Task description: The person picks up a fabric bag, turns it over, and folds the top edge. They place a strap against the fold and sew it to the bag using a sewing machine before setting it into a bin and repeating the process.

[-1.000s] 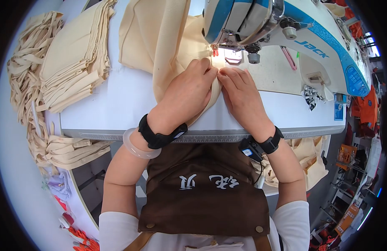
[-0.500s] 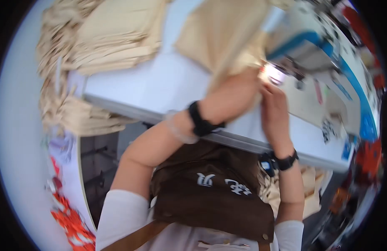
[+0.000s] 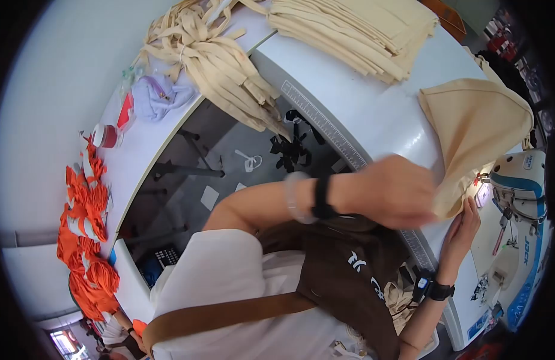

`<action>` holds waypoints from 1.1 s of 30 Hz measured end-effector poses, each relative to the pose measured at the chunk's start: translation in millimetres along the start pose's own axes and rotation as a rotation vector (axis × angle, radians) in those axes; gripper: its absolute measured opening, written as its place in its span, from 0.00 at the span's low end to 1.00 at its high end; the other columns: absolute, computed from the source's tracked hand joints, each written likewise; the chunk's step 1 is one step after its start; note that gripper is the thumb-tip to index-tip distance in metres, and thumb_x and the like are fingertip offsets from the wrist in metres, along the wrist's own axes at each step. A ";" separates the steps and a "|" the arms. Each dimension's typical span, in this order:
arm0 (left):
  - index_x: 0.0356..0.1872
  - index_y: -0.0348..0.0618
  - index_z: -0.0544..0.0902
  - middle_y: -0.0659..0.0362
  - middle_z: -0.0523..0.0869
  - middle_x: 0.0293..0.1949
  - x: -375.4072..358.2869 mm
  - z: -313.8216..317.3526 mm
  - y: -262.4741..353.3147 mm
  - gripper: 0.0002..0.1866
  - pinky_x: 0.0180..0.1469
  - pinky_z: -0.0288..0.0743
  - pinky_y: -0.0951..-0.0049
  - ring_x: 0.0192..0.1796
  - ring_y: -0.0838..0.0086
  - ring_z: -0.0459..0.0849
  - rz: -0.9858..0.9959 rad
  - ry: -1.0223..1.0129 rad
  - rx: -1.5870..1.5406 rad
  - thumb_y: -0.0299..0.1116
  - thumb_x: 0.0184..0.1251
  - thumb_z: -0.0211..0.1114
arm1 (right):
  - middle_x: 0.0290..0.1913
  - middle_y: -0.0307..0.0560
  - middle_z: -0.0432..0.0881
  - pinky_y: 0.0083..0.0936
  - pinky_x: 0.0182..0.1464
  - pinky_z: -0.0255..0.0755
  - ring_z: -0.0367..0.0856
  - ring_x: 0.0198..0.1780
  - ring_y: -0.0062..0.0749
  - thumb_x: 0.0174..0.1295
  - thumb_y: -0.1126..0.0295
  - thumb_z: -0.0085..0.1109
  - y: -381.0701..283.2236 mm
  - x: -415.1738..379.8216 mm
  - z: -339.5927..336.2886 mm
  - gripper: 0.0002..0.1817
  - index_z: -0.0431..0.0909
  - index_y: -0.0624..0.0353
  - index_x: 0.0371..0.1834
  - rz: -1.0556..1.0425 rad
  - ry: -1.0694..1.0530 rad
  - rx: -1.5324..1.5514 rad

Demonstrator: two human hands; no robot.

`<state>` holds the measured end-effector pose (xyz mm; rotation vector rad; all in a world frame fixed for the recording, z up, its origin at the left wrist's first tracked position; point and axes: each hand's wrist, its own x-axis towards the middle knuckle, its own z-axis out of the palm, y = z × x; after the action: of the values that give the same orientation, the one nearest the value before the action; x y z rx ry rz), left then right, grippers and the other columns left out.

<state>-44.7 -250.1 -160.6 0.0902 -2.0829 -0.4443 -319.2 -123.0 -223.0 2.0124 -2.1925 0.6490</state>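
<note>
A beige cloth piece [image 3: 478, 123] lies draped over the table, its lower edge reaching the lit needle area of a white and blue sewing machine [image 3: 517, 174]. My right hand [image 3: 460, 234] rests beside that edge, fingers stretched out flat and their tips touching the cloth near the needle. My left hand [image 3: 391, 189] is over the table's front edge, left of the cloth and apart from the needle. Motion blurs it, but its fingers look curled in; whatever they may hold is hidden.
A stack of folded beige cloth [image 3: 355, 33] lies at the table's far end. Bundled beige straps [image 3: 229, 72] hang over a gap between tables. Orange bundles [image 3: 85, 240], a lilac cloth [image 3: 160, 99] and a red-and-white round container [image 3: 104, 136] line the left table. A ruler strip [image 3: 322, 117] follows the near edge.
The view has swung left, bringing the orange bundles and floor into sight. My left hand has come away from the needle area toward my body; my right hand stays by the cloth at the machine.
</note>
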 end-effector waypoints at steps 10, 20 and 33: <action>0.51 0.34 0.82 0.57 0.86 0.39 -331.3 -122.0 -110.1 0.20 0.37 0.79 0.73 0.38 0.73 0.85 -1.605 0.657 0.002 0.37 0.64 0.71 | 0.72 0.55 0.68 0.38 0.72 0.61 0.67 0.72 0.50 0.71 0.79 0.48 -10.9 -8.9 -12.6 0.22 0.69 0.61 0.69 0.089 -0.043 0.138; 0.51 0.39 0.81 0.58 0.86 0.38 -370.2 -144.6 -190.5 0.24 0.45 0.74 0.64 0.41 0.69 0.84 -1.673 0.983 0.153 0.46 0.61 0.73 | 0.71 0.53 0.71 0.38 0.71 0.62 0.69 0.71 0.48 0.70 0.80 0.51 -54.6 -20.2 -54.4 0.22 0.71 0.58 0.67 0.041 0.010 0.019; 0.58 0.24 0.73 0.41 0.85 0.51 -322.5 -163.2 -79.6 0.21 0.54 0.84 0.65 0.50 0.55 0.86 -1.381 1.018 -1.815 0.30 0.71 0.48 | 0.57 0.54 0.81 0.38 0.63 0.71 0.79 0.59 0.51 0.60 0.86 0.56 -123.1 -7.5 -53.6 0.18 0.80 0.62 0.54 -0.170 -0.050 0.355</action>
<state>254.2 -291.9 -374.8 0.4959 0.1540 -2.2290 -210.3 -101.0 -147.3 2.3722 -2.0154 1.0364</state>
